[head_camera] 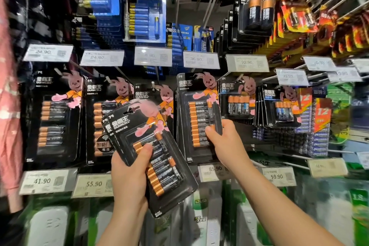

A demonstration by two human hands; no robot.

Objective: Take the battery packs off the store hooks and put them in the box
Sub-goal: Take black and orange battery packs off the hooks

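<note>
We hold two freed battery packs [151,158] in our left hand [129,177], our right hand [223,138] grasps the hanging pack [197,118] on its hook, many remain, and no box is visible.
</note>
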